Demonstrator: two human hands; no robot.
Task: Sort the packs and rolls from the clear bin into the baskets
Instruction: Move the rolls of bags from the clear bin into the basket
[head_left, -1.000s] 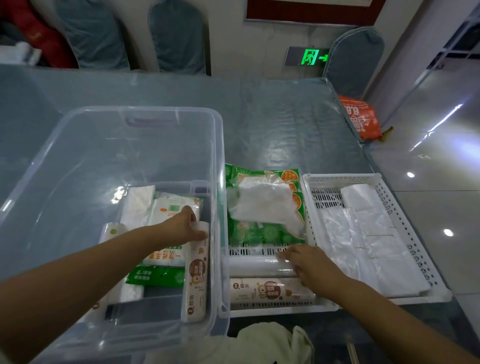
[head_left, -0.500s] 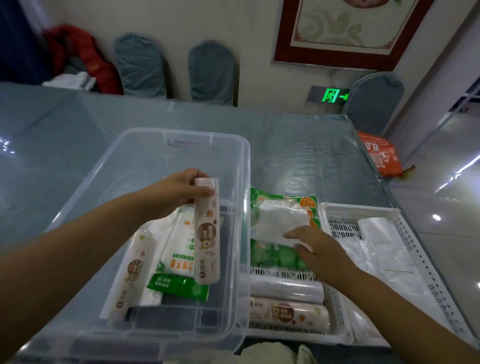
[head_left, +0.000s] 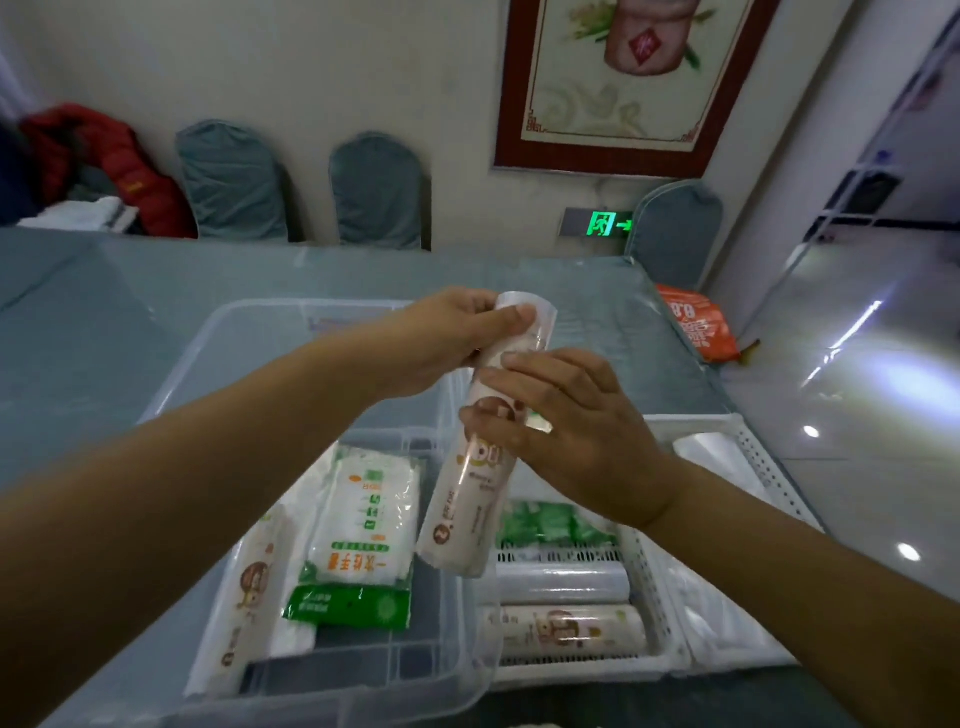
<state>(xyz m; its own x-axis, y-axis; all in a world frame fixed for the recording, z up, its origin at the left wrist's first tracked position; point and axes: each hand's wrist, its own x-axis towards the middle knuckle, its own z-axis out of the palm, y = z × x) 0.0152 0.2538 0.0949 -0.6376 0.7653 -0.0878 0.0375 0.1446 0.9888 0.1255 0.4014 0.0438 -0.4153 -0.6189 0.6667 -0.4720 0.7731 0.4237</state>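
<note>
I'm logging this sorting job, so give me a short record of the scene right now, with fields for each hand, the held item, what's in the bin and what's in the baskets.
left hand: grips the top of the held roll
right hand: fingers round its middle
held roll: tilted, raised over the bin's right edge
clear bin: one roll, white pack, green pack
middle basket: two rolls, green packs behind
right basket: clear bags

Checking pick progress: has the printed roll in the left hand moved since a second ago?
Yes. The printed roll has come up out of the clear bin and rightward, over its right wall; left hand and right hand both grip it.
</note>
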